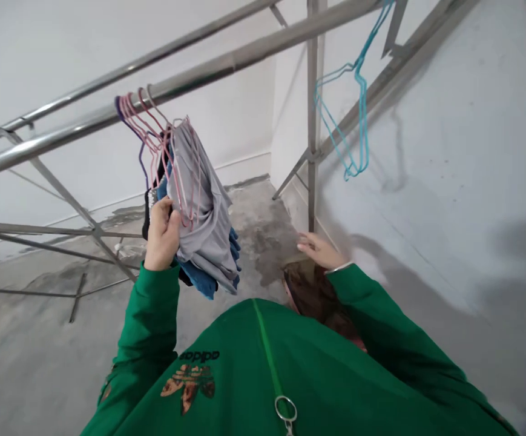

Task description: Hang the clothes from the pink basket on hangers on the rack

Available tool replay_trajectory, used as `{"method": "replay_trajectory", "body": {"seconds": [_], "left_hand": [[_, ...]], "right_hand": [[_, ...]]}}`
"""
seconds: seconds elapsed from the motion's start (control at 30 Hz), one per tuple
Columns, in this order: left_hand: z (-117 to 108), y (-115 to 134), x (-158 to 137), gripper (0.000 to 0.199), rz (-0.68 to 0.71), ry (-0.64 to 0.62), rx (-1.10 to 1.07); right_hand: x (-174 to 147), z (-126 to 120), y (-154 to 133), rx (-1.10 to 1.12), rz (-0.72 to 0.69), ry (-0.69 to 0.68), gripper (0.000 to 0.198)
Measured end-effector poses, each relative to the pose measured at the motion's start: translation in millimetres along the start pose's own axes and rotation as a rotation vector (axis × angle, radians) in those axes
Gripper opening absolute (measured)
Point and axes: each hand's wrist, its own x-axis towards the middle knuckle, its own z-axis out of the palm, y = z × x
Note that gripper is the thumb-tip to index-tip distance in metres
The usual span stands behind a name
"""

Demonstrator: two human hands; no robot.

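My left hand (161,235) is raised and grips a bunch of clothes on hangers: a grey garment (203,212) in front, with blue and black cloth behind it. The pink and purple wire hangers (147,124) hook over the near steel rail (208,71) of a drying rack. My right hand (319,250) is lower, to the right, fingers apart and holding nothing; it hovers above a dark brown patterned cloth (310,293) next to my green jacket. Two empty teal hangers (351,121) dangle from the rail further right.
The steel rack's upright post (312,121) and slanted braces stand ahead. A second rail (131,63) runs behind the first. White walls close in at the back and right. The concrete floor (36,351) is stained and bare.
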Motion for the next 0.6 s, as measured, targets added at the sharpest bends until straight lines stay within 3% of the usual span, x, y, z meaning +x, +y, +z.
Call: {"method": "replay_trajectory", "body": {"seconds": [0.17,0.27,0.33,0.43,0.53,0.6], "left_hand": [[21.3,-18.8,10.5,0.042,-0.119,0.144,-0.358],[30.1,-15.9,12.5,0.037,-0.21,0.161,-0.453],[34.6,-11.4,10.0,0.031,-0.228,0.168,-0.47],[39.6,-5.3,3.9,0.021,-0.23,0.192,-0.404],[38.7,0.4,-1.2,0.015,-0.225,0.195,-0.227],[33.1,4.4,-4.0,0.014,-0.227,0.184,-0.076]], "right_hand": [[40.8,8.8,-113.3,0.161,-0.39,-0.051,0.055],[66.1,26.2,-183.9,0.196,-0.535,-0.099,0.064],[86.0,45.2,-225.3,0.187,-0.56,-0.094,0.066],[118.1,78.8,-273.4,0.099,-0.48,-0.011,0.06],[143.5,105.9,-298.2,0.004,-0.419,0.056,0.031],[152.4,112.8,-300.4,0.08,-0.462,0.001,0.013]]}}
